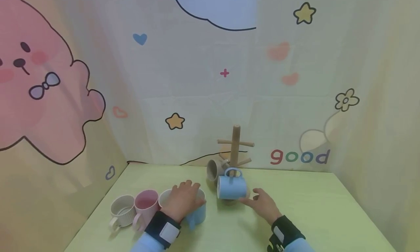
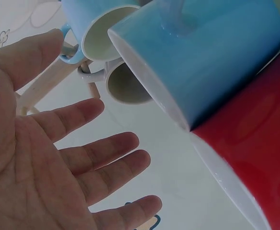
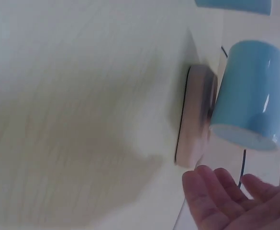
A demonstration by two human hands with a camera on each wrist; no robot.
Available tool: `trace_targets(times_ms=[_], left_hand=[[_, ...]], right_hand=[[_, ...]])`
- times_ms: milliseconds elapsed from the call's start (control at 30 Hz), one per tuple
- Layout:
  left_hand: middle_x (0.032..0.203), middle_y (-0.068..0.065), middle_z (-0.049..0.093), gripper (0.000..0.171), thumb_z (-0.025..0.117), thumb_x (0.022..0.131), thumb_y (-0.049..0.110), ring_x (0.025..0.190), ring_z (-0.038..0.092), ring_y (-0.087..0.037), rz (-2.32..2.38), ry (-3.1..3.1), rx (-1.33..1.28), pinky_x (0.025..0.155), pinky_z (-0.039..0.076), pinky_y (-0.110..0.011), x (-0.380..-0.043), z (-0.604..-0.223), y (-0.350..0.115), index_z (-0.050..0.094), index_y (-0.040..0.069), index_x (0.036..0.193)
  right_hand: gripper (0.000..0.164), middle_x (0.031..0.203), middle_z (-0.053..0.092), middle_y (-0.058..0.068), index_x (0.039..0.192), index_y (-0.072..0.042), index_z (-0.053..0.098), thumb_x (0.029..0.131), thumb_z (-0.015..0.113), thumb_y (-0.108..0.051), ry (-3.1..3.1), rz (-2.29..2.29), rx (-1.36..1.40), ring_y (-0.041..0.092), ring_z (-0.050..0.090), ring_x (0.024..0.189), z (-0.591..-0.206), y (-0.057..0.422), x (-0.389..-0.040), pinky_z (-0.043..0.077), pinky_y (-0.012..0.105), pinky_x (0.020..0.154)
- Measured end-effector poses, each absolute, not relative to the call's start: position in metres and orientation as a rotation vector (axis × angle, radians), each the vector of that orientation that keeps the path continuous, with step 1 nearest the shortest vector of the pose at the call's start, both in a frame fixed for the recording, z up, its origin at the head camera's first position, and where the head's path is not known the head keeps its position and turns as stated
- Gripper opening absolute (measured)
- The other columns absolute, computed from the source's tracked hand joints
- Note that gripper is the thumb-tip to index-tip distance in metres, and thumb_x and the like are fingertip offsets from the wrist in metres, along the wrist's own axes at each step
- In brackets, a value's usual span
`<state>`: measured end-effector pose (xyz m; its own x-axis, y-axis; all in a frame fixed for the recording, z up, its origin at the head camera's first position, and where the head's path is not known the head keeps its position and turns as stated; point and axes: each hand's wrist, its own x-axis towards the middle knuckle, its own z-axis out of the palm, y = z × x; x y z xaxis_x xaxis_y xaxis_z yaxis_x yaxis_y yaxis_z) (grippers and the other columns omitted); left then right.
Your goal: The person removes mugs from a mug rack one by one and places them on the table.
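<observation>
A light blue mug [image 1: 232,187] hangs by its handle on the wooden mug tree [image 1: 235,146], tipped on its side. Right beside its base end is my right hand [image 1: 262,206], thumb and fingers spread and curled round nothing; the right wrist view shows these fingers [image 3: 216,196] near the mug [image 3: 250,91]. Over the row of standing mugs reaches my left hand [image 1: 184,201], above a second blue mug [image 1: 197,215]. The left wrist view has its palm [image 2: 25,158] and straight fingers apart from that blue mug [image 2: 207,62] and a red mug [image 2: 259,139], mostly covered in the head view.
A grey mug [image 1: 214,170] hangs on the tree's left side, behind the blue one. At the left of the table [image 1: 315,215] stand a pink mug [image 1: 146,204] and a whitish mug [image 1: 123,210], handles toward me. A printed curtain [image 1: 197,73] closes off the back.
</observation>
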<state>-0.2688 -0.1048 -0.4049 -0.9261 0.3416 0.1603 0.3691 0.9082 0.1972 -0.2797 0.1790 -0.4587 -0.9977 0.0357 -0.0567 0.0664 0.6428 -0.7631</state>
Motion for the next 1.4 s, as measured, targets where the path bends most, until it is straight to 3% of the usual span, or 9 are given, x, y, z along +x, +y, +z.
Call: trace_targets(times_ms=[233,500,767,1067,1400], left_hand=[[0.112,-0.017,0.062,0.050,0.073,0.087,0.042,0.105,0.059,-0.037,-0.353,-2.944,-0.581,0.093,0.044,-0.060,-0.267,-0.404,-0.101,0.064,0.007,0.122],[0.113,-0.016,0.061,0.054,0.074,0.086,0.046,0.107,0.058,-0.035,-0.335,-2.980,-0.575,0.094,0.044,-0.059,-0.270,-0.406,-0.096,0.063,0.008,0.124],[0.112,-0.015,0.062,0.055,0.074,0.086,0.047,0.107,0.058,-0.034,-0.305,-2.970,-0.589,0.092,0.046,-0.057,-0.269,-0.408,-0.094,0.063,0.009,0.123],[0.109,-0.014,0.062,0.055,0.074,0.085,0.049,0.104,0.059,-0.033,-0.269,-2.969,-0.576,0.092,0.046,-0.057,-0.269,-0.409,-0.093,0.064,0.009,0.123],[0.107,-0.013,0.062,0.054,0.074,0.085,0.048,0.103,0.060,-0.033,-0.254,-2.942,-0.574,0.089,0.047,-0.055,-0.267,-0.412,-0.094,0.064,0.009,0.121]], right_hand=[[0.103,0.147,0.038,0.035,0.150,0.007,0.026,0.081,0.077,-0.051,2.754,-1.368,-0.034,0.051,0.041,0.132,-0.460,0.192,-0.304,0.040,0.062,0.101],[0.110,0.153,0.029,0.032,0.153,0.005,0.018,0.079,0.082,-0.046,2.682,-1.404,-0.167,0.050,0.032,0.138,-0.457,0.192,-0.323,0.034,0.062,0.106],[0.111,0.152,0.030,0.032,0.153,0.004,0.016,0.078,0.085,-0.039,2.619,-1.386,-0.205,0.050,0.033,0.138,-0.451,0.180,-0.334,0.033,0.063,0.106],[0.104,0.142,0.045,0.027,0.152,0.005,0.021,0.078,0.086,-0.029,2.612,-1.384,-0.268,0.044,0.046,0.126,-0.455,0.174,-0.342,0.036,0.062,0.104],[0.098,0.134,0.053,0.023,0.147,0.006,0.031,0.075,0.088,-0.028,2.648,-1.385,-0.246,0.041,0.051,0.122,-0.465,0.172,-0.343,0.041,0.059,0.100]])
